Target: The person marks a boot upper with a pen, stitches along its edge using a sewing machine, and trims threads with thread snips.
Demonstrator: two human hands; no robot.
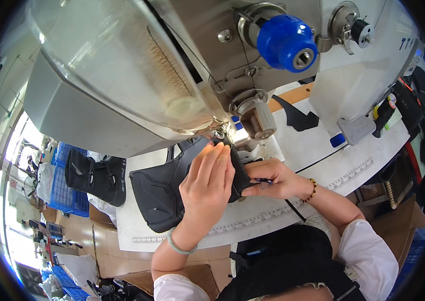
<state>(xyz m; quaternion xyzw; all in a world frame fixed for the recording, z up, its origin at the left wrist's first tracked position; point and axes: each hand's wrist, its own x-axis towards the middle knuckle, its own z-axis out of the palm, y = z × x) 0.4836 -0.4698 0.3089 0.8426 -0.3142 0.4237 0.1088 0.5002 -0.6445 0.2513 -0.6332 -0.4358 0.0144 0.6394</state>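
A black moulded bag piece (157,188) lies on the white sewing table, its far edge under the needle area (220,133) of a sewing machine. My left hand (207,183) is on top of it, fingers bunched together and fingertips gripping the edge close to the needle. Just to its right, my right hand (275,180) pinches the piece's right side between thumb and fingers. A small dark tool (262,180), perhaps thread snips, is tucked in the right hand. The left hand partly covers the bag piece, and the exact stitching spot is hidden.
The machine's head (117,75) with a clear cover looms over the work, with a blue knob (285,45) at upper right. A printed ruler (242,220) runs along the table's front edge. A black scrap (297,115) lies behind. Another black bag (97,175) hangs near blue crates (69,195).
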